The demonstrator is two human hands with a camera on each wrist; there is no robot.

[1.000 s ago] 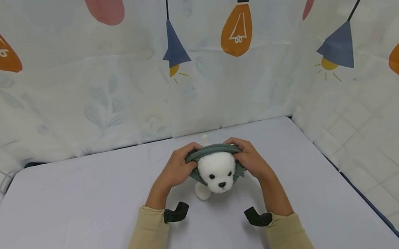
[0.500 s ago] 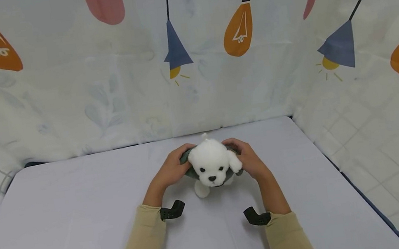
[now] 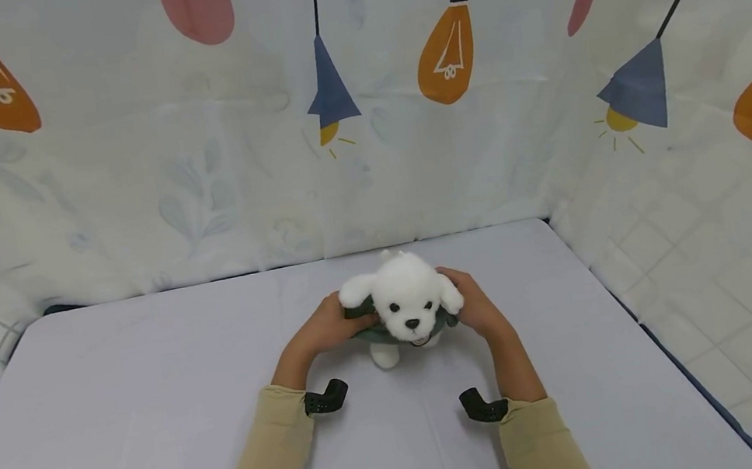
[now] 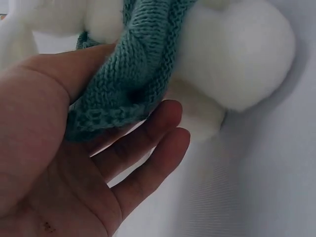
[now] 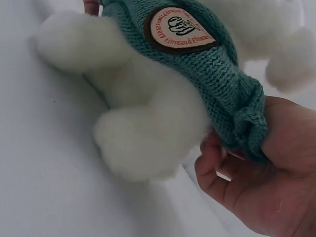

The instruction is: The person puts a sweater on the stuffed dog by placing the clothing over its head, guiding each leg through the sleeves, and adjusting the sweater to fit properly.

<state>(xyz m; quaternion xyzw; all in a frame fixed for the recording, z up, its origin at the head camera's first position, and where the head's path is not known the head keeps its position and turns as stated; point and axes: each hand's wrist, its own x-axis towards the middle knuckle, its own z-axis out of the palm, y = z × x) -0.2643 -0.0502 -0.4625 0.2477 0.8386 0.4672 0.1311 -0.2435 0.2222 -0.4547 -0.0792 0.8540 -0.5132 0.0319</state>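
Note:
A white plush dog (image 3: 411, 289) stands on the table and faces the head camera. Around its neck and body sits a green knitted sweater (image 3: 377, 334), with an oval patch (image 5: 178, 29) on its front. Both floppy ears hang outside the knit. My left hand (image 3: 323, 329) pinches one side edge of the sweater, its lower fingers spread below the fabric in the left wrist view. On the other side, my right hand (image 3: 478, 306) grips a bunched edge of the knit between thumb and fingers. Rounded white paws (image 4: 242, 54) show under the sweater.
The table (image 3: 157, 402) has a white cover. A patterned curtain (image 3: 237, 189) hangs behind it and along the sides. Black camera mounts (image 3: 326, 397) stick out from both wrists.
The sweater's rim, stretched over the top of the dog's head earlier, now lies below the head. One ear came free first, then the ear by my left hand. Both hands stay on the knit.

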